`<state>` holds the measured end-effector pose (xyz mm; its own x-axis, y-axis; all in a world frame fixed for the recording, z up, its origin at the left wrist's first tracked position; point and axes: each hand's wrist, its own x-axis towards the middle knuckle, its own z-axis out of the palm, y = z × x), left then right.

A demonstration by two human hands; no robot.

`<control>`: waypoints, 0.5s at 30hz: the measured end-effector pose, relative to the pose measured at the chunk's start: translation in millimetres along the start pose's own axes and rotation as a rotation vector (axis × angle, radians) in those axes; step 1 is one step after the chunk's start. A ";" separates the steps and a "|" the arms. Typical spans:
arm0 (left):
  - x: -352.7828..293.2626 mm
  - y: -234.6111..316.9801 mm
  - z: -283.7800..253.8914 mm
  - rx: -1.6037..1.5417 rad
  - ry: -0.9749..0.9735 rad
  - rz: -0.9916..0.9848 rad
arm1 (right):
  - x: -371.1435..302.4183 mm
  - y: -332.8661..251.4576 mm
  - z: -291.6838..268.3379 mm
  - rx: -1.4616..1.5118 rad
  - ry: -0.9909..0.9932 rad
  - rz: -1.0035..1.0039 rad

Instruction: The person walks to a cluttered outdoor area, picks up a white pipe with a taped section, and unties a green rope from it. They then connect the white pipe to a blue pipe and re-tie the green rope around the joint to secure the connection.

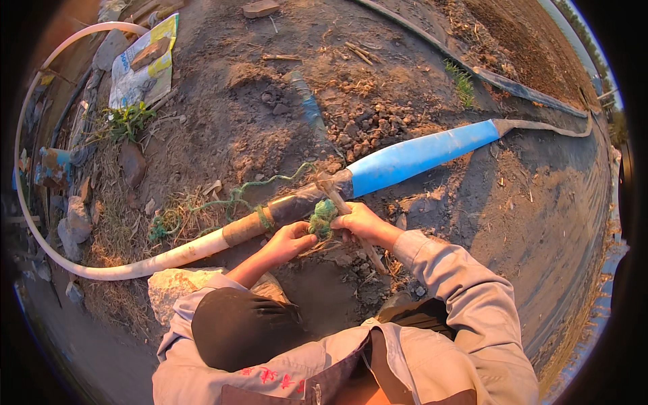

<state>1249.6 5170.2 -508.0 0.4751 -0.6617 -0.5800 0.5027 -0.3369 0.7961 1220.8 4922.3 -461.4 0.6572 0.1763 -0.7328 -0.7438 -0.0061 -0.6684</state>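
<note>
My right hand (361, 224) is closed round a wooden stick (368, 253), which slants across the hose joint. A knotted bundle of green twine (324, 217) sits against the stick, between my two hands. My left hand (291, 241) has its fingertips pinched at the bundle's left side. Just beyond my hands runs a thick pale hose (182, 255), joined through a dark wrapped section (295, 208) to a wide blue hose (425, 156). Loose green twine (236, 197) trails over the soil and round the pale hose. My right palm's inside is hidden.
A large pale stone (177, 290) lies by my left knee. Clods of earth (371, 128) lie beyond the blue hose. At the far left are a printed sack (145, 64), a small green plant (128, 121) and several stones. A grey hose (499, 81) crosses the far right.
</note>
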 end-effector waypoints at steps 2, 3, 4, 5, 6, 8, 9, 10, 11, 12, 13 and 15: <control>2.1 -2.5 -0.4 -0.009 -0.015 -0.042 | 1.1 0.8 -1.8 -0.026 -0.002 -0.007; 2.1 -2.8 -1.4 -0.041 -0.016 -0.066 | 1.3 1.1 -2.3 -0.063 -0.013 0.014; 1.4 -3.6 -0.6 -0.049 -0.010 0.000 | 1.2 1.2 -2.5 -0.044 -0.023 0.007; 1.1 -3.5 -0.6 -0.072 -0.039 0.020 | 1.4 1.3 -2.6 -0.085 -0.019 0.014; 0.3 -4.0 -0.1 -0.047 -0.028 -0.006 | 1.7 1.5 -2.7 -0.078 -0.024 0.012; 0.3 -4.6 0.3 0.035 0.011 -0.041 | 2.8 2.5 -2.8 -0.057 -0.042 0.003; 0.3 -5.4 0.9 0.051 0.034 -0.059 | 3.4 3.2 -3.0 -0.040 -0.042 -0.005; 1.7 -5.6 0.6 0.073 0.029 -0.094 | 4.0 3.8 -3.3 -0.027 -0.032 0.008; 2.0 -6.8 0.9 0.066 0.023 -0.059 | 4.7 4.5 -3.5 -0.022 -0.037 -0.009; 3.4 -7.3 0.8 0.066 0.029 -0.031 | 5.3 5.2 -3.8 -0.024 -0.034 -0.013; 3.6 -8.0 0.5 0.066 0.031 -0.005 | 5.9 5.7 -4.0 -0.036 -0.025 0.005; 3.9 -8.4 0.8 0.074 0.031 -0.003 | 6.5 6.3 -4.0 -0.027 -0.036 -0.004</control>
<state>1246.7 5169.9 -516.9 0.4967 -0.6395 -0.5868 0.4500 -0.3883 0.8042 1220.8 4919.5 -470.9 0.6546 0.2114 -0.7258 -0.7375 -0.0323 -0.6746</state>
